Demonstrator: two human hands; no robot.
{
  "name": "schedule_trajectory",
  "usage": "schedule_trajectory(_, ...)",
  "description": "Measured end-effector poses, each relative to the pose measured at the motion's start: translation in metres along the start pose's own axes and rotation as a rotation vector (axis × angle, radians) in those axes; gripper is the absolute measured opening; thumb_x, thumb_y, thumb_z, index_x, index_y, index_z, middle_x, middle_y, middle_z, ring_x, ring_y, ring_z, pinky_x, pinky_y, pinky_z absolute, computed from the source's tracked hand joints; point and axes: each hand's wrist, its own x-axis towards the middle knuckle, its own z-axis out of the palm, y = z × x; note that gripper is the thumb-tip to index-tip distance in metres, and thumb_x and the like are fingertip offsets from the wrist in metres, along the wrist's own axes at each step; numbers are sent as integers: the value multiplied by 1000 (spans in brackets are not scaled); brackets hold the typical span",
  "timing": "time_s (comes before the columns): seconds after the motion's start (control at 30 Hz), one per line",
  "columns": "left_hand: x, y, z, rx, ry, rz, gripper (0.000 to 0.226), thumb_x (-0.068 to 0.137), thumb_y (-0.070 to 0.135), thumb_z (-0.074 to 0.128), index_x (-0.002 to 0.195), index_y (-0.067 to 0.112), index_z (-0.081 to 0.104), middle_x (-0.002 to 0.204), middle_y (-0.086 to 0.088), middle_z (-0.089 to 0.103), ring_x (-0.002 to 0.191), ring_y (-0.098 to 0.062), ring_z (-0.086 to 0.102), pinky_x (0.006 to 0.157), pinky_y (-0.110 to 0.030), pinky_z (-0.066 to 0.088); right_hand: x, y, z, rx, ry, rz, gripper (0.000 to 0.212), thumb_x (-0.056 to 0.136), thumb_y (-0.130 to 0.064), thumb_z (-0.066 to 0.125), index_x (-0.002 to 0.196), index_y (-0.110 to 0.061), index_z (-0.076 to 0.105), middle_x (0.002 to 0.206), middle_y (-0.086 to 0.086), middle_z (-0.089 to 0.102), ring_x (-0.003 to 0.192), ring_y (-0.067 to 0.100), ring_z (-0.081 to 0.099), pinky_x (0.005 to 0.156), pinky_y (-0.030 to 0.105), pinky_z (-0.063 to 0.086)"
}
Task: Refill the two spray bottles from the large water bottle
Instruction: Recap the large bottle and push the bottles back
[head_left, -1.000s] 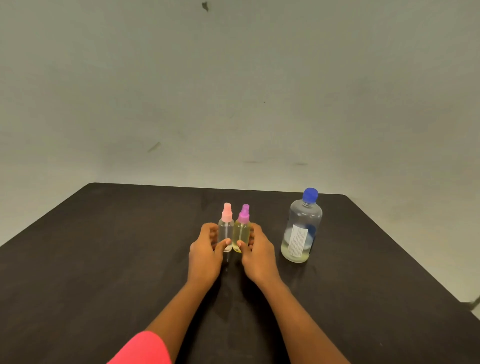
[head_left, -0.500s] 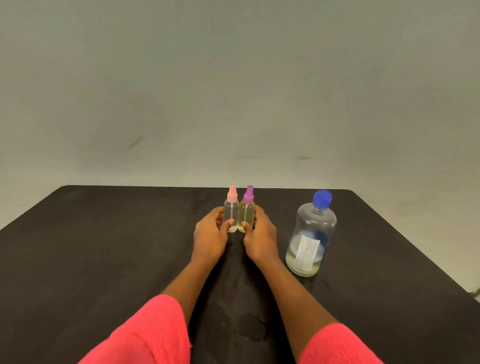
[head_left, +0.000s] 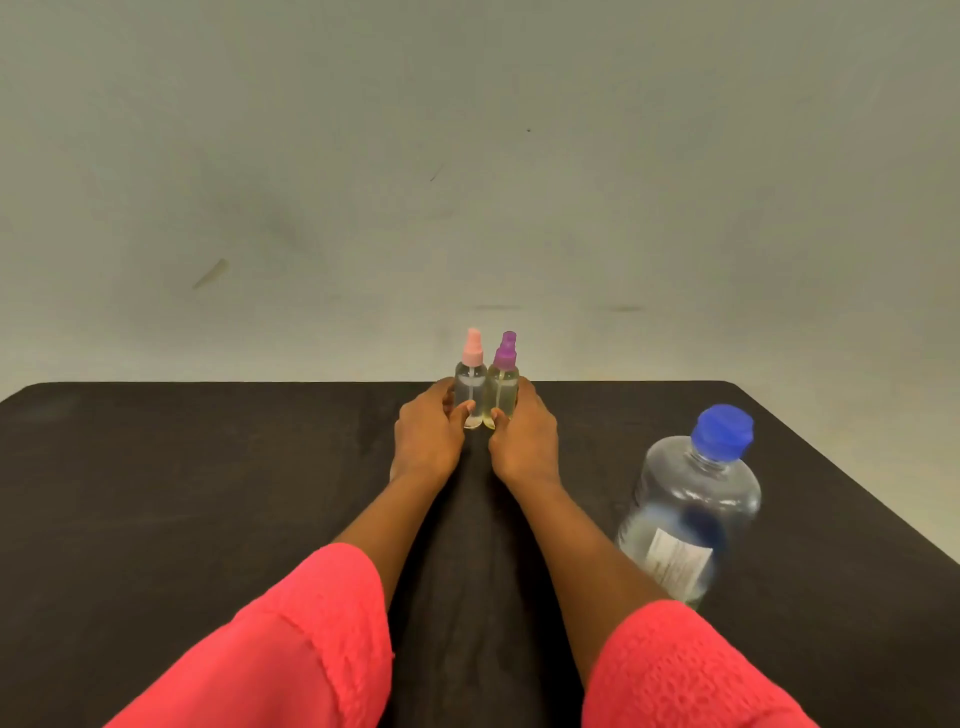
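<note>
Spray bottles, pink-capped (head_left: 470, 384) and purple-capped (head_left: 503, 387), are held upright and touching at the table's (head_left: 156, 493) far edge, clasped by the left hand (head_left: 428, 434) and right hand (head_left: 524, 439). Refilling seems not begun; uncapping comes next. Nearer right, the large water bottle's (head_left: 693, 506) label is unreadable.

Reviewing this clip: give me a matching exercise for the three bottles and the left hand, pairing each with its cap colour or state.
Things:
1. left spray bottle
2. right spray bottle
3. large water bottle
4. left hand

States:
A. blue cap, standing alone on the table
B. purple spray top, yellowish liquid
C. wrapped around the bottle with the pink top
D. pink spray top, clear contents

Pairs: 1-D, 2-B, 3-A, 4-C
</note>
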Motion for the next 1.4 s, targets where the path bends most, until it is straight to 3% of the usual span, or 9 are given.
schedule_trajectory(0.2, 30, -5, 11, 69, 14, 9, 29, 92, 25, 58, 119, 14, 60, 103, -8, 64, 96, -23, 60, 79, -29, 43, 22, 2, 10, -11, 28, 45, 36, 94, -8, 50, 129, -14, 46, 112, 8, 60, 102, 26, 57, 81, 35, 48)
schedule_trajectory(0.37, 43, -6, 17, 76, 62, -93, 25, 92, 27, 59, 110, 10, 64, 105, -9, 67, 97, -26, 62, 76, -27, 40, 39, 3, 18, -86, 18, 78, 30, 98, -18, 47, 128, -12, 46, 109, 13, 60, 91, 25, 53, 71, 32, 39)
schedule_trajectory(0.5, 49, -6, 19, 90, 80, -127, 22, 92, 25, 59, 109, 12, 63, 106, -8, 67, 97, -25, 61, 74, -27, 39, 46, 2, 22, -172, 15, 93, 25, 100, -22, 42, 122, -12, 50, 110, 14, 58, 102, 30, 52, 78, 36, 44)
schedule_trajectory(0.6, 51, -7, 20, 103, 85, -135, 22, 93, 25, 58, 110, 13, 62, 108, -6, 66, 97, -23, 61, 73, -26, 37, 51, 1, 24, -293, 4, 64, 29, 102, -24, 38, 124, -8, 49, 119, 14, 56, 111, 30, 46, 83, 35, 40)
schedule_trajectory(0.8, 52, -6, 20, 94, 84, -139, 30, 93, 25, 57, 120, 12, 58, 112, -5, 65, 103, -23, 60, 77, -27, 39, 52, -3, 25, -333, 0, 85, 33, 102, -26, 39, 126, -6, 49, 127, 14, 52, 116, 30, 45, 91, 37, 40)
schedule_trajectory(1.0, 43, -7, 15, 26, 29, -144, 55, 86, 20, 65, 135, 12, 39, 114, -5, 60, 102, -21, 58, 82, -28, 42, 40, -8, 17, -157, 31, 127, 35, 98, -21, 45, 129, -5, 41, 127, 13, 52, 118, 28, 43, 91, 37, 41)
schedule_trajectory(1.1, 33, -6, 9, -21, 18, -159, 63, 86, 14, 65, 141, 12, 34, 126, -8, 56, 113, -22, 54, 94, -31, 43, 30, -11, 12, -98, 41, 151, 38, 97, -19, 47, 131, -5, 38, 125, 12, 52, 118, 27, 44, 90, 36, 42)
schedule_trajectory(1.4, -24, 9, -13, -179, 32, -218, 64, 85, 5, 64, 141, 10, 34, 131, -6, 52, 120, -18, 50, 96, -23, 37, -20, -22, -6, 44, 21, 172, 51, 94, -22, 53, 140, -12, 35, 128, 5, 52, 120, 20, 46, 98, 32, 42)
